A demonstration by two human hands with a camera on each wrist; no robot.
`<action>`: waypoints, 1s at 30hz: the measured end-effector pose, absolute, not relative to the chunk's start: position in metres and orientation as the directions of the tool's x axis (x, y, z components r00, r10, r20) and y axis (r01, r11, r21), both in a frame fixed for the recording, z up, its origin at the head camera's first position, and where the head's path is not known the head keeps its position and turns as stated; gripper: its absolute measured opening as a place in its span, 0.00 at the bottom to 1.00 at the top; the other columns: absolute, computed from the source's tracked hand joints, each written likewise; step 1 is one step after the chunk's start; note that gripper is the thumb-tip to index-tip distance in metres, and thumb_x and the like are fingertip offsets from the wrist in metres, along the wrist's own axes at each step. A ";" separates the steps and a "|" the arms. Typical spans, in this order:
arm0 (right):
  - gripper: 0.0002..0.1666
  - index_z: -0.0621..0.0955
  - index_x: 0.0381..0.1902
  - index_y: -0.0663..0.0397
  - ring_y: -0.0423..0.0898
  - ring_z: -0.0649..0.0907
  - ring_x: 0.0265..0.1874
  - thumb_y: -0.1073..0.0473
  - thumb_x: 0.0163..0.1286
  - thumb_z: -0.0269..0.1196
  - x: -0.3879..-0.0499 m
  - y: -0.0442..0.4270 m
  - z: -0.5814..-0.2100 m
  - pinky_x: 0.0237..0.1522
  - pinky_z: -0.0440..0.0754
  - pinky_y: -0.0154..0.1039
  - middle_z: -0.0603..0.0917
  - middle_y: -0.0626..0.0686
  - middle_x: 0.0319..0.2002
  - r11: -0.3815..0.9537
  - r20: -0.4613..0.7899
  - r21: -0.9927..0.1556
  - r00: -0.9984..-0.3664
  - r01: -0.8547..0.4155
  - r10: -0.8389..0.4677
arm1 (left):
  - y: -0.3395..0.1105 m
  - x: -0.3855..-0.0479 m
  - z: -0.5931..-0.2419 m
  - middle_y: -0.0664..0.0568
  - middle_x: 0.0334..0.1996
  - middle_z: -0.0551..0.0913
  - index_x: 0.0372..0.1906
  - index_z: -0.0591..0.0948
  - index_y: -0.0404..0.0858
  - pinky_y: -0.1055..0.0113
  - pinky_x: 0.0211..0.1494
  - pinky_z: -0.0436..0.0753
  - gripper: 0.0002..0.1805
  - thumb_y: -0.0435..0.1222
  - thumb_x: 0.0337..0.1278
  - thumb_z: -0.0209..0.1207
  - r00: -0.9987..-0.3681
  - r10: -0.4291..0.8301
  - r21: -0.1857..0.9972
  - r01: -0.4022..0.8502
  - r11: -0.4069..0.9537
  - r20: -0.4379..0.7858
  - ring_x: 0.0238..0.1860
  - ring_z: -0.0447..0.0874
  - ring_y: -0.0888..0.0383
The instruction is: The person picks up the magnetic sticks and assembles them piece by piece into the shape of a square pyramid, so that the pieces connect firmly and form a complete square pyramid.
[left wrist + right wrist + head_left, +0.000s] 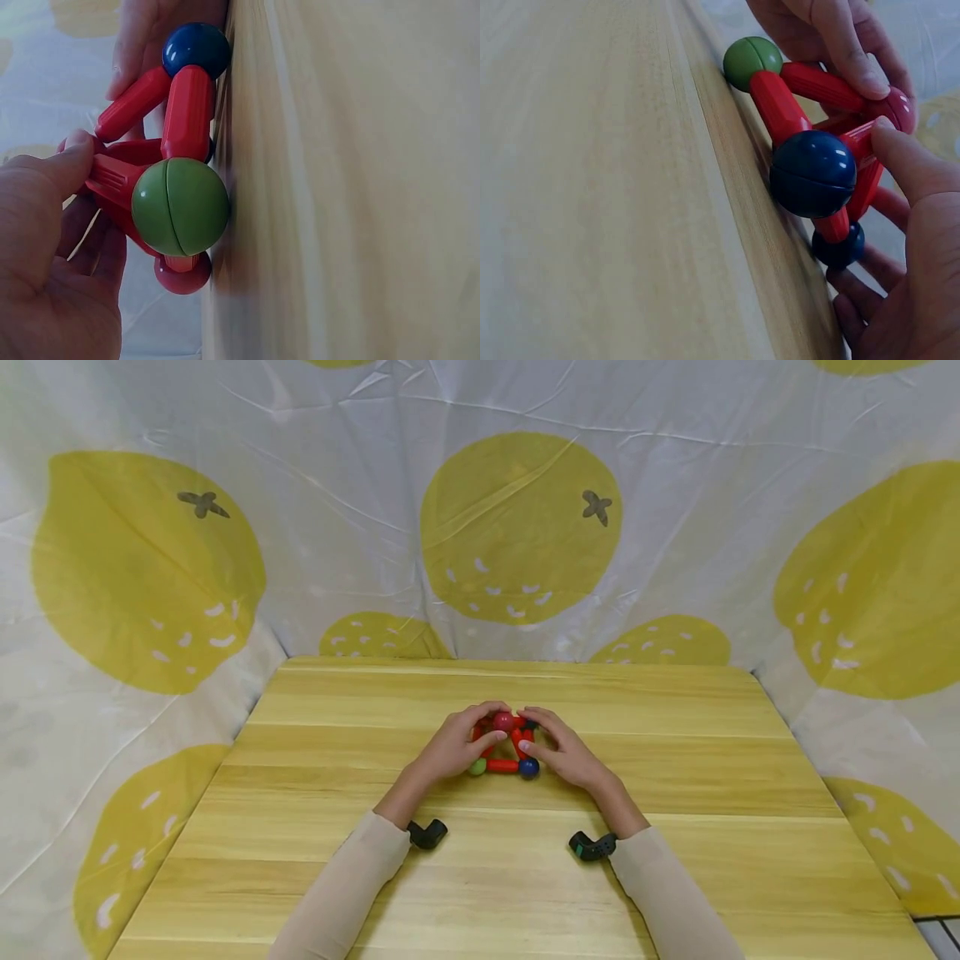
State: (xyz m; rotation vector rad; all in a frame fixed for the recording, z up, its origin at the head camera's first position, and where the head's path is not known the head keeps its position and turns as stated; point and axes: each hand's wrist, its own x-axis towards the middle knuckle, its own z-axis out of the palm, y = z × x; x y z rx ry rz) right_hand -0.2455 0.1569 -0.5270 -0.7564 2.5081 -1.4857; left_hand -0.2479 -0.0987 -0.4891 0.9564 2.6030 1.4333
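A pyramid-like frame of red rods and coloured balls stands on the wooden table [480,877]. At its front corners are a green ball [477,767] and a blue ball [528,768], joined by a red rod [502,766]. A red ball [503,722] tops it; another red ball [182,274] and a dark blue ball [838,244] sit at the back. My left hand [450,747] pinches the top by the red ball and sloping rods. With thumb and fingers, my right hand [572,758] grips a sloping rod [862,142] above the blue ball. Some joints are hidden by fingers.
Each wrist carries a black device, the left one [428,834] and the right one [592,846], just above the tabletop. A lemon-print cloth [517,410] hangs behind the table's far edge and along both sides.
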 end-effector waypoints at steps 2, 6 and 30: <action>0.36 0.66 0.78 0.44 0.58 0.61 0.79 0.48 0.76 0.63 -0.246 0.156 -0.527 0.78 0.57 0.64 0.64 0.54 0.78 0.385 0.137 -0.858 -0.874 -0.340 -0.466 | -0.098 -0.248 -0.490 0.53 0.54 0.85 0.65 0.77 0.46 0.52 0.65 0.82 0.21 0.39 0.71 0.63 -0.810 0.520 0.766 0.509 0.391 0.273 0.53 0.84 0.54; 0.29 0.73 0.67 0.52 0.60 0.62 0.78 0.51 0.74 0.66 -0.245 0.155 -0.527 0.78 0.57 0.66 0.65 0.57 0.77 0.343 0.158 -0.879 -0.880 -0.332 -0.447 | -0.098 -0.249 -0.493 0.53 0.55 0.84 0.66 0.75 0.46 0.53 0.65 0.82 0.21 0.40 0.72 0.61 -0.810 0.514 0.754 0.519 0.401 0.284 0.54 0.83 0.57; 0.26 0.75 0.47 0.49 0.60 0.61 0.79 0.52 0.60 0.78 -0.245 0.163 -0.528 0.78 0.55 0.67 0.60 0.57 0.80 0.334 0.156 -0.875 -0.859 -0.349 -0.488 | -0.113 -0.250 -0.497 0.56 0.66 0.79 0.76 0.68 0.49 0.52 0.74 0.74 0.43 0.47 0.57 0.74 -0.813 0.554 0.744 0.481 0.463 0.181 0.65 0.78 0.55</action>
